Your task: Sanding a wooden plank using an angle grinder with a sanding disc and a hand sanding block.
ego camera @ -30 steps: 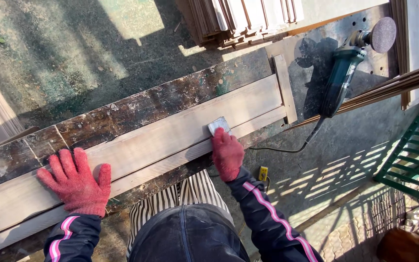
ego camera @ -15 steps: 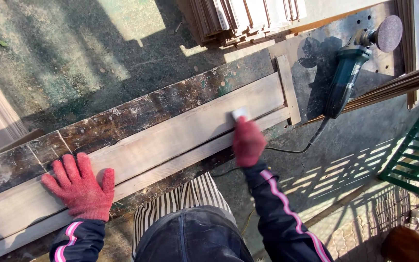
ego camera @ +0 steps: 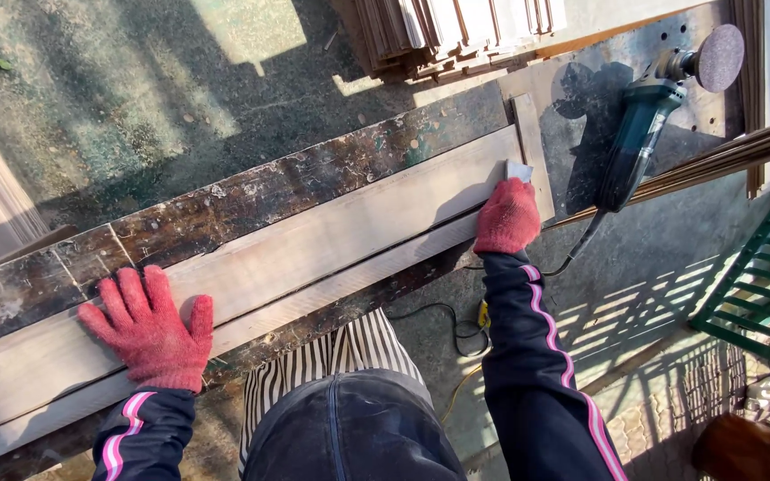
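Down at the far right end of the pale plank (ego camera: 314,240), the right hand (ego camera: 507,216) in its red knit glove is pressed on a small pale sanding block (ego camera: 518,169), grip curled over it so only the block's top edge peeks out above the fingertips. That block sits on the plank's face, right against the short wooden stop strip (ego camera: 532,151) that crosses the plank's end. Over on the other side, the left hand (ego camera: 150,328), also in a red glove, lies flat on the plank with fingers spread wide, palm down, holding nothing (just bearing on the wood). The plank runs slantwise across a dark, paint-flecked bench (ego camera: 314,183), lower at the left, higher at the right, with a narrower pale strip (ego camera: 331,289) lying along its near edge. Beyond the stop strip rests a green angle sander (ego camera: 639,142), its round disc (ego camera: 720,45) turned up toward the top right, and its dark cord (ego camera: 572,254) trails down past the right wrist. A stack of thin boards (ego camera: 456,31) sits at the top of the view on the far side. Both sleeves are dark with a pink and white stripe, and striped trousers show below the bench edge.
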